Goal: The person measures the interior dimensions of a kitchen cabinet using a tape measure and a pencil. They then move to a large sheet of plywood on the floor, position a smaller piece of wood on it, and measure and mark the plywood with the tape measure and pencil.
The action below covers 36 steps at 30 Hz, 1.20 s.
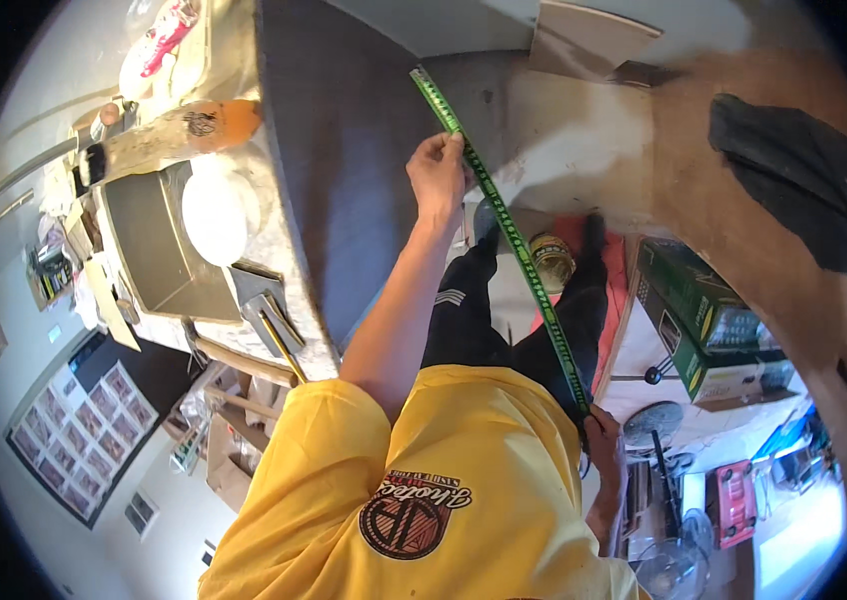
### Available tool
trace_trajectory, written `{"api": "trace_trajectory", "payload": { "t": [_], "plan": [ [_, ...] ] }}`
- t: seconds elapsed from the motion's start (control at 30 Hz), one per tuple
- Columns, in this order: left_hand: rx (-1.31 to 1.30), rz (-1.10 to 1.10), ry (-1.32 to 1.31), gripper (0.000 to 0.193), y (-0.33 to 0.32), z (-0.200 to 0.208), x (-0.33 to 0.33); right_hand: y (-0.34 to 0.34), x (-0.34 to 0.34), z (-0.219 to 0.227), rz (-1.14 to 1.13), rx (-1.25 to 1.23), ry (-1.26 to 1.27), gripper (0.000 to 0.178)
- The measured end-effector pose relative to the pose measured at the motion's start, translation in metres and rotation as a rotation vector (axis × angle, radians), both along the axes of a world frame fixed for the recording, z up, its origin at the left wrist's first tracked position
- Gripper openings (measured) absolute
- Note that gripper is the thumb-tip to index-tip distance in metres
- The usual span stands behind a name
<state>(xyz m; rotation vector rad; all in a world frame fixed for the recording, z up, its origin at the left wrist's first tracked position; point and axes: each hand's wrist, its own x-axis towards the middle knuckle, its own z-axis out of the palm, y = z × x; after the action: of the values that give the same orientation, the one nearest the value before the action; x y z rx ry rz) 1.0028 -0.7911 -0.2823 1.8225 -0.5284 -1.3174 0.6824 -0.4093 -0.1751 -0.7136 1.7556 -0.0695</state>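
A green tape measure blade [514,240] with dark markings runs diagonally, stretched between my two hands. My left hand [439,175] reaches far forward and pinches the blade a little short of its upper end, which sticks out beyond the fingers. Down by my right hip, my right hand [604,435] closes around the lower end of the tape. Most of those fingers are hidden, and I cannot make out the tape's case. Below the blade, a round tin [552,262] stands near my feet.
At left, a worktop [309,330] bears a white round dish [216,212], a rectangular basin [159,245] and an orange-and-cream long object [179,138]. Green boxes [699,310] stand to the right, beside a red mat [620,300]. A dark cloth [794,170] hangs far right.
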Motion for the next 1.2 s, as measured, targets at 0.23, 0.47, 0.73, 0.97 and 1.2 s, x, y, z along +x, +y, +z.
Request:
{"api": "trace_trajectory", "payload": {
  "t": [0.23,0.47,0.73,0.97,1.2],
  "plan": [
    [-0.001,-0.252,0.033,0.038,0.075,0.069,0.003,-0.087,0.102,-0.014,-0.005,-0.248,0.154,0.033],
    [0.049,-0.724,0.002,0.027,0.202,0.119,0.045,-0.124,0.186,-0.064,0.005,-0.434,0.015,0.038],
    [0.200,-0.786,-0.462,0.029,0.323,0.160,0.138,-0.108,0.271,-0.077,-0.276,-0.200,-0.320,0.035],
    [0.279,-0.728,-0.676,0.031,0.422,0.139,0.223,-0.095,0.341,-0.067,-0.388,-0.203,-0.368,0.030],
    [0.480,-0.720,-0.522,0.037,0.436,0.082,0.300,-0.083,0.388,-0.082,-0.365,-0.259,-0.242,0.036]
  ]
}}
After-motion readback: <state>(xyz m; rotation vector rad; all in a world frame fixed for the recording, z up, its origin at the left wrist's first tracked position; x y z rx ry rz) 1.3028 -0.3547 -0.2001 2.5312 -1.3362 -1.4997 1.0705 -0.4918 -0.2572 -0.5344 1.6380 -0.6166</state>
